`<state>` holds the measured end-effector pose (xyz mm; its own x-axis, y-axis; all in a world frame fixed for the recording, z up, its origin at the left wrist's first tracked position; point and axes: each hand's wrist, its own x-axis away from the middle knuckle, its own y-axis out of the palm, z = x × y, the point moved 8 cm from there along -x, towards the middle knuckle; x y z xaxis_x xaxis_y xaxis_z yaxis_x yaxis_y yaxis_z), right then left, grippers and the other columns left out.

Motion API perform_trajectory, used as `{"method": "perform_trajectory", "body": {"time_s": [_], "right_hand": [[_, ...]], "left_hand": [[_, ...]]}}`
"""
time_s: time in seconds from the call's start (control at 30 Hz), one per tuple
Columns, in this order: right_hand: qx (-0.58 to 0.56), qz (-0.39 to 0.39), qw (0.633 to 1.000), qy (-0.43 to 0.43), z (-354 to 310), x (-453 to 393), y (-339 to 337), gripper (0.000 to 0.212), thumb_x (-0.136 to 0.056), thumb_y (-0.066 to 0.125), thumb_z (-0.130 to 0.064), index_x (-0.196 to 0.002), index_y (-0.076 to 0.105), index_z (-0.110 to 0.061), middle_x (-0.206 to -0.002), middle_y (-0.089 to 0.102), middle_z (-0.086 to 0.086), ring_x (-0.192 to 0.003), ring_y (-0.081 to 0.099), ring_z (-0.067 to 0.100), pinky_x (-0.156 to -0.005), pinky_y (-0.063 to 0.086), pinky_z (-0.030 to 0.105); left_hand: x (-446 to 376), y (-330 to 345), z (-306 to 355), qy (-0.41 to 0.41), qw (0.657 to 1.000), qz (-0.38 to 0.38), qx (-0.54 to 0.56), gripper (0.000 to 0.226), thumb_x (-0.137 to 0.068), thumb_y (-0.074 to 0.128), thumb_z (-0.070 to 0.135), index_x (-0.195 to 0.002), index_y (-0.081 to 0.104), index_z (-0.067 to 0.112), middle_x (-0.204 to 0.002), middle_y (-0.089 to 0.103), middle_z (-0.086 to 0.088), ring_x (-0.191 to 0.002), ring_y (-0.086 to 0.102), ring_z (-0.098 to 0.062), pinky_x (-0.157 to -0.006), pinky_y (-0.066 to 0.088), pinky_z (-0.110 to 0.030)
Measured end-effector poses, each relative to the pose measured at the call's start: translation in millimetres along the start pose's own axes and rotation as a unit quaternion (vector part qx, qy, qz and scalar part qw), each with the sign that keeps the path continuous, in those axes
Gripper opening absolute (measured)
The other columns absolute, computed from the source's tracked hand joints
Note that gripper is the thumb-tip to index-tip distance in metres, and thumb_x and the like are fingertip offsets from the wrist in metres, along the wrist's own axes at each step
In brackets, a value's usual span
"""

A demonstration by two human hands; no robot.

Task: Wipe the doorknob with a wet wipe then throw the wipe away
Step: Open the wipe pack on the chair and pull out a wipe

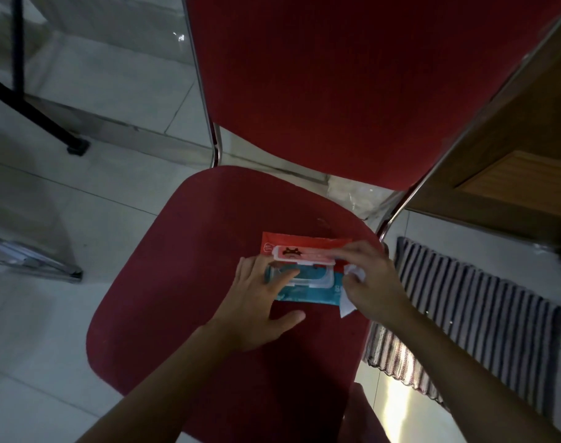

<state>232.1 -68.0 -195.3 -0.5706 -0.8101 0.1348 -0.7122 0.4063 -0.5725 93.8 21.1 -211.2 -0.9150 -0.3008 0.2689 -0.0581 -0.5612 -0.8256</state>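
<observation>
A red and blue pack of wet wipes [308, 290] lies on the seat of a red chair [183, 282]. Its pink flip lid [301, 254] stands raised over the opening. My left hand [260, 302] lies flat on the pack's left end, fingers spread, holding it down. My right hand [372, 282] is at the pack's right end, its fingertips touching the lid's right edge while a white wet wipe [349, 300] is bunched in its palm and hangs out below. No doorknob shows in the view.
The chair's red backrest [336, 91] rises behind the seat. A wooden door or cabinet [512, 174] stands at the right. A striped mat [458, 318] lies on the white tile floor right of the chair. A black stand leg [39, 113] crosses the upper left.
</observation>
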Motion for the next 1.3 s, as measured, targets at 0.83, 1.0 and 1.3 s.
{"method": "perform_trajectory", "body": {"time_s": [0.83,1.0,1.3], "right_hand": [[0.000,0.014,0.990,0.144,10,37,7,0.045,-0.075,0.053,0.003,-0.116,0.059,-0.016,-0.097,0.055,0.001,-0.090,0.051,0.014,-0.064,0.037,0.010],[-0.166,0.087,0.964,0.189,-6,53,-27,0.034,-0.077,0.058,0.005,-0.103,0.064,-0.016,-0.090,0.063,0.000,-0.081,0.059,0.009,-0.063,0.046,0.007],[-0.262,0.125,0.950,0.110,-112,89,-140,0.024,-0.083,0.058,0.002,-0.103,0.064,-0.010,-0.090,0.066,-0.001,-0.078,0.064,0.001,-0.067,0.054,0.015]], "left_hand": [[2,8,23,-0.006,0.987,-0.121,-0.106,0.081,-0.078,0.055,0.054,-0.142,0.014,0.027,-0.154,0.008,0.000,-0.143,0.003,-0.019,-0.116,0.007,-0.054],[-4,-20,54,-0.045,0.991,-0.104,0.072,0.058,-0.083,0.059,0.039,-0.131,0.041,0.012,-0.139,0.042,-0.006,-0.127,0.039,-0.018,-0.104,0.029,-0.024],[2,-121,169,0.005,0.912,-0.049,0.408,0.025,-0.075,0.071,0.005,-0.095,0.061,0.016,-0.087,0.065,-0.007,-0.078,0.061,-0.008,-0.074,0.049,-0.020]]}}
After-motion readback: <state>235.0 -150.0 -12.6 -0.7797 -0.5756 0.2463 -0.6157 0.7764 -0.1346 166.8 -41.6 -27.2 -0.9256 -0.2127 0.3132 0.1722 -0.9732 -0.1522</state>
